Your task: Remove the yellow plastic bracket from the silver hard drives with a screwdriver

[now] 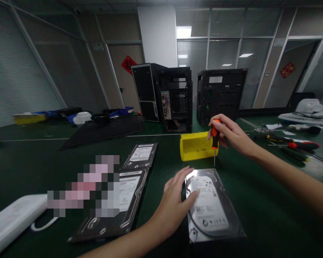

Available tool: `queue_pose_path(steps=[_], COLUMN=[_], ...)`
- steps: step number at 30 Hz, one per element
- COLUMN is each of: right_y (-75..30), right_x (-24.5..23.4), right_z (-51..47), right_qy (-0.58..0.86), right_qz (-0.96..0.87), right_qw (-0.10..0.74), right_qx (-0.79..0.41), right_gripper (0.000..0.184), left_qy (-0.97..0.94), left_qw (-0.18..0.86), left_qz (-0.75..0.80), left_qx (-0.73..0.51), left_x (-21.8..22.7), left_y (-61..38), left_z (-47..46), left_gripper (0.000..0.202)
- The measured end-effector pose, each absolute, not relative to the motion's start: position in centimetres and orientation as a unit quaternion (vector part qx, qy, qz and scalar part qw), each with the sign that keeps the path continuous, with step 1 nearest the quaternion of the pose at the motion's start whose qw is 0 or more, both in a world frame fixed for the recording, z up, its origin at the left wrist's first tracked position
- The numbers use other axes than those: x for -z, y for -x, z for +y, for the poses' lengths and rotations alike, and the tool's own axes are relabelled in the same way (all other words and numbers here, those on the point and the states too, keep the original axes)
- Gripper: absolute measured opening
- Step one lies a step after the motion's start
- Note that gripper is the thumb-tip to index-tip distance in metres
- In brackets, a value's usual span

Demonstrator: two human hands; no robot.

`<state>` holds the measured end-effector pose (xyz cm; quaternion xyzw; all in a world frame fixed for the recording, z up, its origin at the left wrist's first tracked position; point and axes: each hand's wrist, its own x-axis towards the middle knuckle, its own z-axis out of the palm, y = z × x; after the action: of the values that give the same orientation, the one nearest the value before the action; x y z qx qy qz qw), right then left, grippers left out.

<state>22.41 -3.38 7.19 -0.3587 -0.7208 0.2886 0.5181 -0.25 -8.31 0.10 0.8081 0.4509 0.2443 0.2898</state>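
A silver hard drive with a white label lies flat on the green table in front of me. My left hand grips its left side, fingers along the far left edge and thumb on the label. Upright in my right hand is an orange and black screwdriver, its tip at the drive's far right corner. I cannot tell whether the tip sits in a screw. Just behind the drive stands a yellow plastic bin, partly covered by the screwdriver and right hand.
Two more hard drives, a farther one and a nearer one, lie to the left. Black computer cases stand at the back. Pliers and screwdrivers lie at the right. A white device is at the near left.
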Motion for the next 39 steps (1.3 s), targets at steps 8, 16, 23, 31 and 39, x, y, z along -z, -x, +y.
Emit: queue_pose_path(steps=[8,16,23,31,39], right_y=[-22.7,-22.3,-22.1,-23.3,-23.1], right_x=[-7.4,-7.2,-7.3,-7.4,-7.5], right_z=[-3.2,-3.5,-3.6,-3.0,-3.3], right_qy=[0.357,0.377,0.373,0.38,0.399], right_qz=[-0.718,-0.73,-0.737,-0.728,-0.735], right_qw=[0.509,0.498,0.498,0.5,0.491], right_qx=[-0.312,-0.278,-0.264,-0.277,-0.245], right_gripper=[0.017,0.02,0.019,0.02,0.019], left_qy=[-0.81,-0.808,-0.809,-0.81,-0.807], left_qw=[0.294,0.295,0.289,0.29,0.299], left_qz=[0.447,0.449,0.442,0.444,0.446], left_qx=[-0.24,-0.244,-0.257,-0.25,-0.246], left_x=[0.1,-0.3,-0.1,-0.1,-0.4], left_y=[0.4,0.3,0.3,0.3,0.4], left_z=[-8.2,-8.3,-8.3,-8.3,-8.4], left_gripper=[0.049,0.048,0.047,0.048,0.048])
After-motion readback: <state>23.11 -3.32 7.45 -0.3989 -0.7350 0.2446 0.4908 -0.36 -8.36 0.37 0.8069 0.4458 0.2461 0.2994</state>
